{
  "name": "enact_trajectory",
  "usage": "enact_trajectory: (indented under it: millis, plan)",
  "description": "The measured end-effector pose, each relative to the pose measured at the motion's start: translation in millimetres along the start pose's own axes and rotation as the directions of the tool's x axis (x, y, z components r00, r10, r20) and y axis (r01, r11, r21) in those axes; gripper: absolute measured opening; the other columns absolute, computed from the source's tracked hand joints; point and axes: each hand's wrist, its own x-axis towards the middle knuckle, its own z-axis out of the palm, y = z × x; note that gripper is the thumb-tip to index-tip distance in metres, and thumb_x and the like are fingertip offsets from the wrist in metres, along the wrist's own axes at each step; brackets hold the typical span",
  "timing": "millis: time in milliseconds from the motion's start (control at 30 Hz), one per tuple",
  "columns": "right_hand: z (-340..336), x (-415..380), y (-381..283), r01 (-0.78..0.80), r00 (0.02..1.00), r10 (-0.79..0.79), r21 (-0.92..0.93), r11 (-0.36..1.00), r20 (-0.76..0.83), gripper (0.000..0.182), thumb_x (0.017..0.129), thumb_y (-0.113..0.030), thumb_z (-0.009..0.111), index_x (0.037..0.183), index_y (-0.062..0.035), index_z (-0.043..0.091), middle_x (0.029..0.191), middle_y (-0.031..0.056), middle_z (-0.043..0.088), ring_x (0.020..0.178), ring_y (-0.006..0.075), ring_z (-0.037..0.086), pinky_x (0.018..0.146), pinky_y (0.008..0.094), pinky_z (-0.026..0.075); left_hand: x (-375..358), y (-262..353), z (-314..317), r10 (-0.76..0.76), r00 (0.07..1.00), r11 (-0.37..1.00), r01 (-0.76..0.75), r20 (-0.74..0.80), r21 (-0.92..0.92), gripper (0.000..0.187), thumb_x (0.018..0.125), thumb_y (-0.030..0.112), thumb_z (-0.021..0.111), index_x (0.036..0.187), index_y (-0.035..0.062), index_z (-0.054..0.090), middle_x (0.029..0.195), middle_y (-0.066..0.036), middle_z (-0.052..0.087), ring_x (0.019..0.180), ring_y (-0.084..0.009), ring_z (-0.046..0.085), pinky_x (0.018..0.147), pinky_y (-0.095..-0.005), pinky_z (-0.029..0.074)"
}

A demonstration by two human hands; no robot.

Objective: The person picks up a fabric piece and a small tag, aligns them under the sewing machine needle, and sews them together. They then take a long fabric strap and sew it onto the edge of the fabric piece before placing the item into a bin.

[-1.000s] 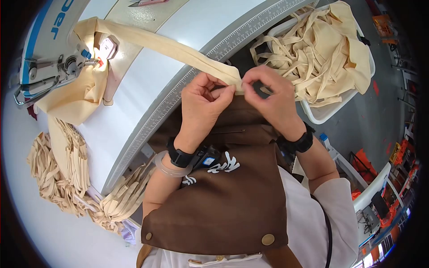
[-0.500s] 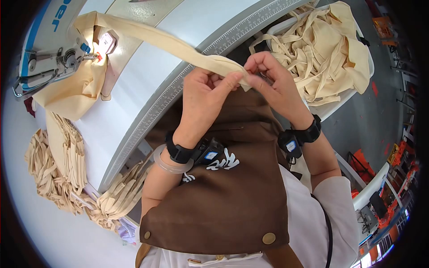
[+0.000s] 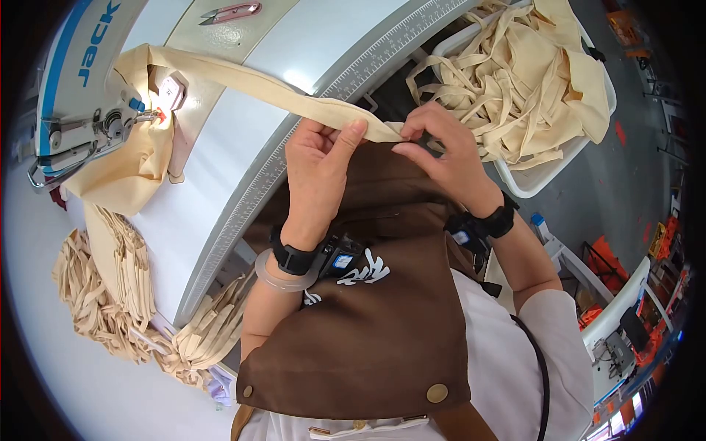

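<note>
A long cream fabric strip [image 3: 250, 82] runs from the sewing machine [image 3: 95, 110] across the table edge to my hands. My left hand [image 3: 320, 158] pinches the strip near its end, thumb on top. Just to the right, my right hand [image 3: 445, 154] has its thumb and index finger close to the strip's tip; whether they grip it is hard to tell. Under the needle area lies a wider piece of cream fabric [image 3: 129, 173], joined to the strip or touching it, which I cannot tell.
A white bin [image 3: 526, 184] heaped with cream fabric pieces [image 3: 515, 81] stands at the upper right. Pink-handled snips [image 3: 234, 12] lie on the machine table. Bundles of folded cream fabric [image 3: 121, 264] are at the lower left. A ruler strip [image 3: 250, 195] follows the table edge.
My left hand has shifted left along the strip. My right thumb and fingers have spread slightly apart from their tighter pinch. The snips have come more fully into view.
</note>
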Motion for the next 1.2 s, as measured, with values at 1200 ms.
enact_trajectory:
  millis: [1200]
  plan:
    - [24,13,-20,-0.077,0.993,0.113,-0.633,0.77,0.016,0.031,0.082,-0.013,0.068,0.111,-0.0039,0.062,0.093,0.0154,0.062,0.081,0.0372,0.065,0.068,0.0454,0.052,0,-4,29,0.227,0.974,0.945,-0.224,0.017,0.237,0.021,0.079,0.012,0.071,0.095,-0.0022,0.07,0.078,-0.013,0.072,0.064,-0.0187,0.067,0.064,-0.0298,0.055]
